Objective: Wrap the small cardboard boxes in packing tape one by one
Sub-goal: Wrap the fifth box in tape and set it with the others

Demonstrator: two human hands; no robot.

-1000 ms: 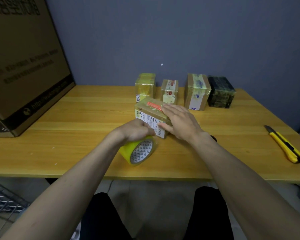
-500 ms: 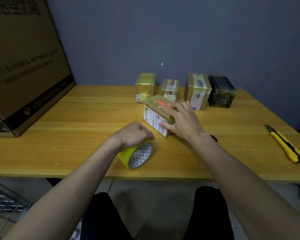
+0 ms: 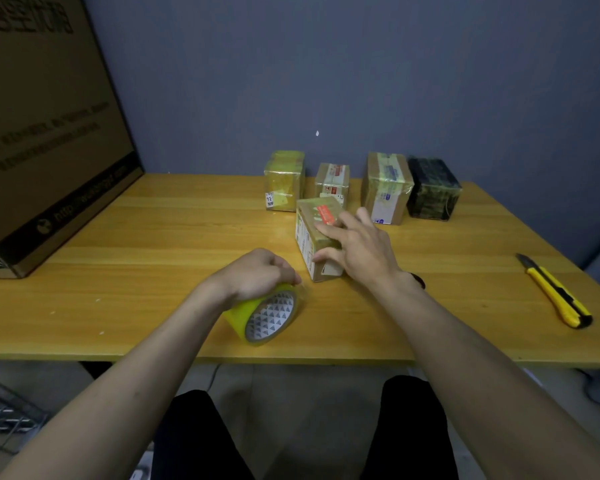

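Note:
A small cardboard box [image 3: 309,233] with a white label and a red sticker lies on the wooden table [image 3: 153,237] at the middle. My right hand [image 3: 359,249] grips it from the right, fingers over its top and thumb on its near end. My left hand [image 3: 260,273] grips a yellow roll of packing tape [image 3: 265,315], which stands tilted on the table just left of and nearer than the box. A thin clear strip of tape seems to run from the roll toward the box.
Four taped boxes stand in a row at the back: yellow-wrapped [image 3: 284,181], small labelled [image 3: 332,181], taller brown [image 3: 387,187], black [image 3: 432,188]. A yellow utility knife [image 3: 556,294] lies at right. A big carton [image 3: 45,133] fills the left.
My right hand has turned the box and slid it to the right and farther away. My left hand drew the tape roll slightly away from the box, toward the near edge.

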